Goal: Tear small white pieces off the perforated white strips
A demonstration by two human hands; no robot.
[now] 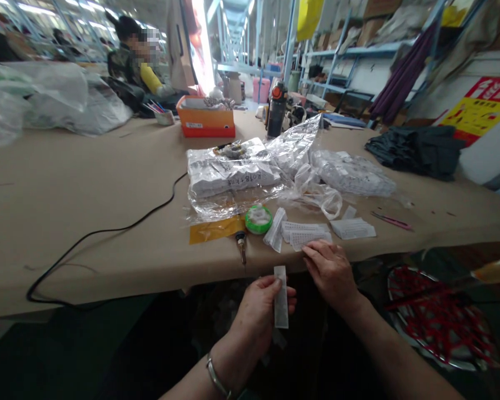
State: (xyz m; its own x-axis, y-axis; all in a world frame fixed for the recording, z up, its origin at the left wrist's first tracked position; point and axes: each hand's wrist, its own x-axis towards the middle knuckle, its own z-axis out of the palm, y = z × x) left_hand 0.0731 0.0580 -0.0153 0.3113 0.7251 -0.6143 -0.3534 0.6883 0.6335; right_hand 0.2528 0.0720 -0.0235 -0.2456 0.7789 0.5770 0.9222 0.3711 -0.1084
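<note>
White strip [281, 297] in left hand [258, 311] — markings unreadable

bright daylight glare at back, bowed wide-angle edges, dim shadowed foreground.

bundle in clear plastic [233, 176], centre of the frame: a line of dark handwritten characters runs across the white wrapping, too blurred to read.
orange box [207, 123], upper centre: a small white label sits on its front, print too small to read.
red and yellow poster [481, 108], upper right: red and dark markings on yellow, none legible.
white strips [306, 233], lower centre, at the table edge: rows of fine print, unreadable.
</note>
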